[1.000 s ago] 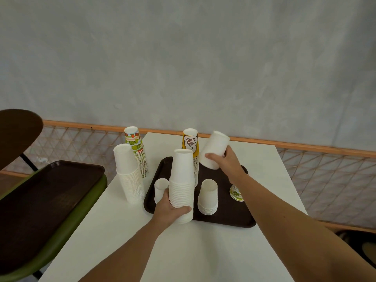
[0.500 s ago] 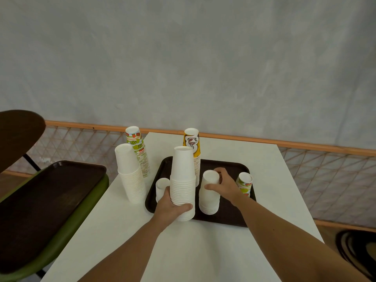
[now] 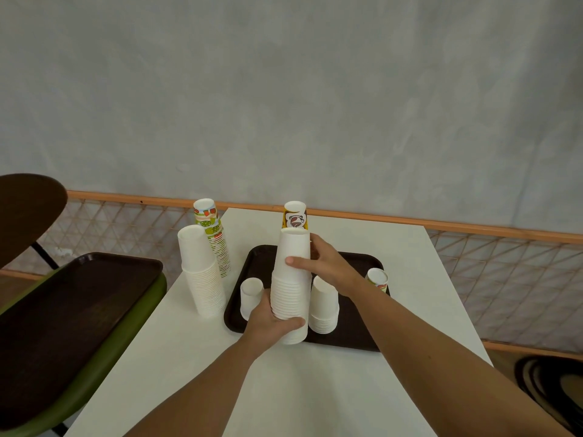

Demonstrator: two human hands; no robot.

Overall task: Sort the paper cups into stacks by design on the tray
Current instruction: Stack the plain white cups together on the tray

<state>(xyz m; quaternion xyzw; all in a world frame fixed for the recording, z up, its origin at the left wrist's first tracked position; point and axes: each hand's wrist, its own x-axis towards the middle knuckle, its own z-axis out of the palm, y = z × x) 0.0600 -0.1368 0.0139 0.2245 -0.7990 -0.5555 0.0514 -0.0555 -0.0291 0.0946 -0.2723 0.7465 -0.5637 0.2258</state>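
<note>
A tall stack of plain white cups (image 3: pixel 291 279) stands upside down at the front edge of the dark brown tray (image 3: pixel 347 337). My left hand (image 3: pixel 271 323) grips its lower part. My right hand (image 3: pixel 321 263) grips the top cup, thumb in front and fingers behind. On the tray stand a short white stack (image 3: pixel 324 305), a small white cup (image 3: pixel 251 294), a yellow printed stack (image 3: pixel 295 216) behind and a single fruit-print cup (image 3: pixel 377 279) at the right.
On the white table (image 3: pixel 284 389), left of the tray, stand a plain white stack (image 3: pixel 202 275) and a fruit-print stack (image 3: pixel 214 238). A second dark tray (image 3: pixel 63 310) lies on a green chair at the left. A mesh railing runs behind the table.
My right hand set a white cup on the short stack, let go of it, and moved up to the top cup of the tall stack. My left hand stayed on the tall stack.
</note>
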